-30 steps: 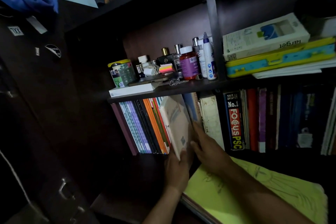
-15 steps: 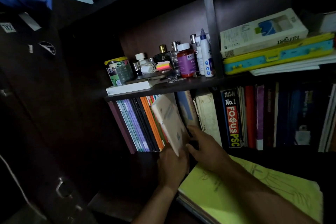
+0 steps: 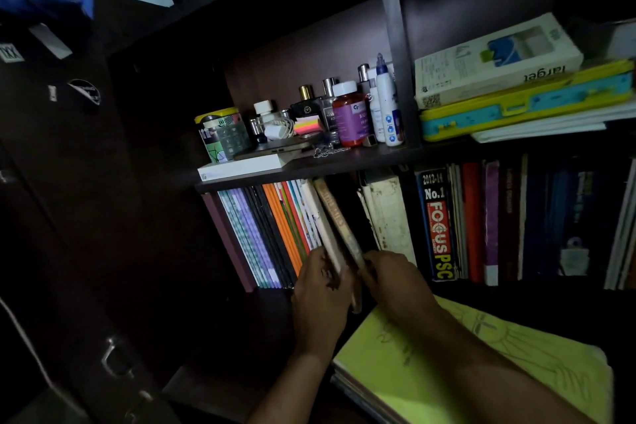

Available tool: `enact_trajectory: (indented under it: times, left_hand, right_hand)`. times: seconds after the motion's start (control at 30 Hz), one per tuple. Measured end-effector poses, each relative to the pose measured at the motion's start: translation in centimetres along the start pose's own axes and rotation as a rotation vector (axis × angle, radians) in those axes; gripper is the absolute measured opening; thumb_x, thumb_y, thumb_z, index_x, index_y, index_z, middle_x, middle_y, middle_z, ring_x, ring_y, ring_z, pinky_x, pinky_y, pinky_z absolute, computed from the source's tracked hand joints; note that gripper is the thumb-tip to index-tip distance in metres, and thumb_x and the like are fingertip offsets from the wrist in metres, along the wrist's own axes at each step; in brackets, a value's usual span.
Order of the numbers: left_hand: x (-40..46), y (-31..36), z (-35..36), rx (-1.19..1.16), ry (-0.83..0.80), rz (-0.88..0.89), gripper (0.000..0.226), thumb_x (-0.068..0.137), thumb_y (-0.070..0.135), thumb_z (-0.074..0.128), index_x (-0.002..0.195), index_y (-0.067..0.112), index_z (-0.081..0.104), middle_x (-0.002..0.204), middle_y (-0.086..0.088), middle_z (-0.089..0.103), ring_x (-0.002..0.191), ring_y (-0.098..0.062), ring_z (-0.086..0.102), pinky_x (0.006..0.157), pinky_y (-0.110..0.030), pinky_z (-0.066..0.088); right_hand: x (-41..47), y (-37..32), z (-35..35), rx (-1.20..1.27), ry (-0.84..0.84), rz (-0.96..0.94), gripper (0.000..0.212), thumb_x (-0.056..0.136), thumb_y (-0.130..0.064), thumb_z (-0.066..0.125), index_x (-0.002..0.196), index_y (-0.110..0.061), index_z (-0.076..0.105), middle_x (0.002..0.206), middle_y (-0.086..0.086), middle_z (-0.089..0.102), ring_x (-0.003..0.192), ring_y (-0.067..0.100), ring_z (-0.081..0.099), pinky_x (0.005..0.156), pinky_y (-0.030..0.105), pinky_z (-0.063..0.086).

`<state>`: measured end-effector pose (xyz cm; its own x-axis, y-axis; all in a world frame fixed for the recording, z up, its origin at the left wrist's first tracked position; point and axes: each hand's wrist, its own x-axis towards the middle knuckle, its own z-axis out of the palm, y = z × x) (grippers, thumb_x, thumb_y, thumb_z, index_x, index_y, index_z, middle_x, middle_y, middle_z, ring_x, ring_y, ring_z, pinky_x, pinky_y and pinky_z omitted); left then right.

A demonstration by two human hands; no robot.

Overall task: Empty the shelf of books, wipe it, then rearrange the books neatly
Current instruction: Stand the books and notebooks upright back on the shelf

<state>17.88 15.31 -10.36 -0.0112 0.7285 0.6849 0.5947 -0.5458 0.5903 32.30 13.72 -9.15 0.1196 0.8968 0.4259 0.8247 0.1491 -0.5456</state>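
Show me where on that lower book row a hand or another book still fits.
One dark gap shows, between the leaning tan book and the worn white book, just above the right hand. Left of it, the thin orange and teal spines stand packed. Right, from the FOCUS PSC book onward, spines stand tight.

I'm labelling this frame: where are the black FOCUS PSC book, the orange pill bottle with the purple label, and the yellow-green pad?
Black FOCUS PSC book (image 3: 437, 227), head view, on its spine.
Orange pill bottle with purple label (image 3: 351, 117), head view, on its label.
Yellow-green pad (image 3: 406, 368), head view, on its top sheet.
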Motion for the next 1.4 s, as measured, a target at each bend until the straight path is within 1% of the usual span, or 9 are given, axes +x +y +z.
enact_trajectory:
  times: [0.17,0.33,0.47,0.53,0.67,0.9,1.07,1.23,1.4]
  left_hand:
    - [2.2,-1.2,0.6,0.083,-0.025,0.024,0.024,0.092,0.023,0.072,0.112,0.012,0.063,0.087,-0.004,0.063,0.080,-0.023,0.060,0.065,-0.028,0.033]
    - [3.4,-0.6,0.7,0.084,-0.034,0.046,0.022,0.086,0.028,0.078,0.097,0.020,0.061,0.077,0.006,0.059,0.070,-0.014,0.055,0.060,-0.028,0.033]
    - [2.2,0.0,0.2,0.110,-0.061,-0.004,0.048,0.089,0.048,0.071,0.131,0.026,0.064,0.090,0.009,0.064,0.085,-0.016,0.062,0.069,-0.032,0.047]
    - [1.3,0.0,-0.5,0.083,-0.152,-0.066,0.061,0.087,0.061,0.065,0.139,0.029,0.059,0.092,0.011,0.068,0.091,-0.015,0.065,0.078,-0.034,0.052]
    - [-2.8,-1.3,-2.8,-0.164,-0.575,-0.193,0.074,0.061,0.092,0.061,0.101,0.031,0.077,0.093,0.009,0.074,0.091,-0.006,0.069,0.085,-0.039,0.054]
    - [-4.9,-1.7,-3.6,-0.395,-0.676,-0.149,0.035,0.077,0.050,0.082,0.101,0.026,0.074,0.098,-0.008,0.072,0.091,-0.031,0.070,0.081,-0.049,0.056]
    - [-5.0,-1.8,-3.9,-0.440,-0.638,-0.163,0.024,0.086,0.039,0.074,0.101,0.022,0.072,0.091,-0.004,0.074,0.080,-0.010,0.066,0.072,-0.036,0.053]
    - [-4.4,-2.4,-4.7,-0.550,-0.455,-0.227,0.020,0.092,0.035,0.067,0.102,0.018,0.066,0.092,-0.009,0.071,0.081,-0.016,0.063,0.070,-0.036,0.049]
    - [-3.9,-2.3,-5.1,-0.728,-0.321,-0.333,0.010,0.096,0.015,0.068,0.104,0.019,0.072,0.100,-0.002,0.075,0.088,-0.013,0.066,0.074,-0.030,0.050]
  right_hand:
    - [-0.3,-0.6,-0.1,-0.044,-0.062,0.025,0.017,0.098,-0.031,0.056,0.110,-0.019,0.055,0.101,0.003,0.067,0.088,0.026,0.066,0.070,0.033,0.051]
    - [-1.0,-0.4,-1.6,-0.099,-0.119,0.045,0.021,0.091,-0.040,0.059,0.098,-0.024,0.048,0.088,-0.006,0.061,0.090,0.025,0.064,0.081,0.034,0.046]
    - [-0.9,0.4,-2.2,-0.005,-0.228,0.147,0.020,0.083,-0.043,0.065,0.090,-0.025,0.060,0.091,-0.005,0.066,0.084,0.015,0.063,0.079,0.036,0.056]
    - [-0.9,0.8,-2.4,0.032,-0.269,0.152,0.020,0.082,-0.044,0.068,0.090,-0.026,0.065,0.093,-0.005,0.068,0.085,0.013,0.064,0.079,0.035,0.057]
    - [-1.1,1.4,-3.5,0.094,-0.425,0.137,0.029,0.081,-0.049,0.074,0.098,-0.027,0.069,0.101,-0.008,0.067,0.090,0.008,0.063,0.083,0.032,0.056]
    - [-1.2,1.1,-4.2,0.105,-0.435,0.133,0.036,0.082,-0.051,0.076,0.107,-0.028,0.065,0.113,-0.007,0.063,0.101,0.012,0.061,0.091,0.035,0.054]
    - [-0.1,-1.3,-5.4,-0.095,-0.536,0.059,0.056,0.090,-0.052,0.068,0.134,-0.021,0.053,0.137,0.003,0.053,0.115,0.019,0.055,0.094,0.032,0.050]
    - [0.2,-4.0,-8.5,-0.051,-0.361,-0.053,0.076,0.086,-0.041,0.077,0.148,-0.027,0.034,0.146,0.006,0.044,0.124,0.025,0.051,0.099,0.037,0.048]
    - [-2.4,-1.7,-8.2,-0.068,-0.350,0.146,0.056,0.086,-0.053,0.072,0.128,-0.025,0.048,0.122,-0.003,0.062,0.100,0.015,0.061,0.084,0.033,0.053]
